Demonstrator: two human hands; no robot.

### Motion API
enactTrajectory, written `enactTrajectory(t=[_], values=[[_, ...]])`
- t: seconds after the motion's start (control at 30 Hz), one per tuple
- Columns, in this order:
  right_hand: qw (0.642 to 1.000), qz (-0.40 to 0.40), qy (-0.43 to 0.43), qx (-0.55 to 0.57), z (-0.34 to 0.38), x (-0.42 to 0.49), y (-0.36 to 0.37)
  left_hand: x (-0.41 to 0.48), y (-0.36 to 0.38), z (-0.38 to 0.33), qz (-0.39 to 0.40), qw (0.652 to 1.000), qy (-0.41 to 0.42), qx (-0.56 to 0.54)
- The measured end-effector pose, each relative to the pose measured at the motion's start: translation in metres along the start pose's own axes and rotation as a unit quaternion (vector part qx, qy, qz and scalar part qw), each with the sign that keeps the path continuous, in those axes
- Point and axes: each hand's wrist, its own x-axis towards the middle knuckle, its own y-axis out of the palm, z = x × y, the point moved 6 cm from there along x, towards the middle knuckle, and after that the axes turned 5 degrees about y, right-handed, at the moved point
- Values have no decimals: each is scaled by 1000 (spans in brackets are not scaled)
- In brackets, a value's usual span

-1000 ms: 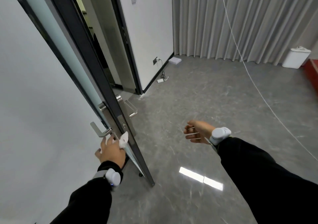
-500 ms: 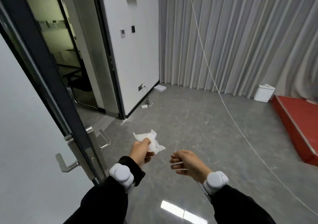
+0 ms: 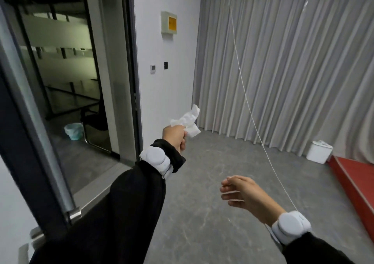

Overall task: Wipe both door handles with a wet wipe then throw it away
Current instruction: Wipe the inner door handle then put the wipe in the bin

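Left hand (image 3: 175, 136): raised at arm's length, fingers clamped round the wet wipe.
Wet wipe (image 3: 188, 121): white and crumpled, sticking up out of the left fist. It shows against the edge of the white wall and the foot of the grey curtain (image 3: 283, 61).
Right hand (image 3: 240, 192): lower and nearer the camera, fingers nearly straight and loosely apart, holding nothing.
Wrists: a white band on each, with black sleeves behind them.
Door (image 3: 24, 134): dark-framed glass, standing open at the left. A metal fitting (image 3: 73, 213) low on its edge is blurred and partly hidden by the left sleeve — I cannot tell the handles clearly.
White bin (image 3: 319, 151): lidded, on the grey floor by the curtain, just beside a red platform (image 3: 356, 174).
Lined bin (image 3: 73, 131): pale green liner, seen through the doorway in the dim room.
Cord (image 3: 249, 109): thin and white, slanting down toward the right wrist.
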Motion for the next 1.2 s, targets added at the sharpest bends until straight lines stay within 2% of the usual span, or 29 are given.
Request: enactTrajectory(t=[0.17, 0.37, 0.57, 0.8, 1.03, 1.2], values=[[1000, 14, -21, -16, 46, 53, 6, 54, 13, 14, 12, 1000, -18, -20], [997, 21, -67, -24, 134, 144, 22, 132, 26, 25, 64, 994, -89, -19], [997, 47, -50, -28, 171, 225, 45, 197, 32, 43, 70, 988, -139, -2], [994, 99, -23, -33, 195, 343, 78, 279, 27, 51, 4, 993, -117, 11], [985, 160, -33, -49, 247, 470, 105, 382, 25, 35, -73, 995, -69, 25], [976, 196, -53, -80, 265, 531, 139, 427, -4, 42, -155, 986, -54, 15]])
